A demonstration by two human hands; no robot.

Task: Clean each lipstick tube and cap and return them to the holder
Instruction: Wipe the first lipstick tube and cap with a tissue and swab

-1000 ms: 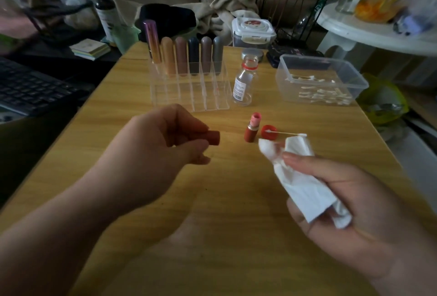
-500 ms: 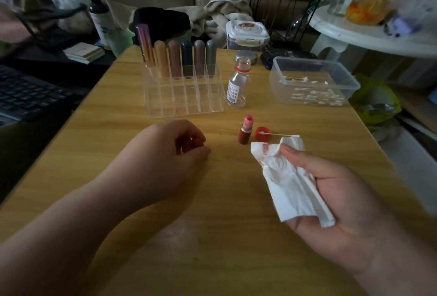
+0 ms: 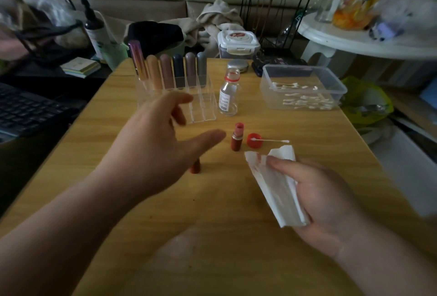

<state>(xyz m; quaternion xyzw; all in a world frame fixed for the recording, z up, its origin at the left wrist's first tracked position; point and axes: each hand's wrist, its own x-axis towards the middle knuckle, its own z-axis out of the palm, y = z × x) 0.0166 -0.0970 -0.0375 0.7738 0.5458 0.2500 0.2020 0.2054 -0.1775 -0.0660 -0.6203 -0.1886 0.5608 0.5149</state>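
Left hand (image 3: 156,144): open, fingers spread, nothing held, hovering over desk (image 3: 224,213) before holder (image 3: 205,104)
Right hand (image 3: 314,201): fingers curled round folded tissue (image 3: 274,184)
Tube (image 3: 237,137): uncapped, upright on desk, just beyond left thumb
Cap (image 3: 195,168): on desk under left palm (mostly hidden)
Risk: low sweep of left hand knocks cap or tube over; exposed lipstick would smear desk
Count: 6 capped lipsticks (image 3: 166,71) in holder, 1 open tube, 1 cap, 1 tissue, 1 loose swab (image 3: 272,141), 1 bottle (image 3: 228,93)

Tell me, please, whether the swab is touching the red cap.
Touching. The head view shows one tip of the swab resting inside the red cap, with no gap between them.
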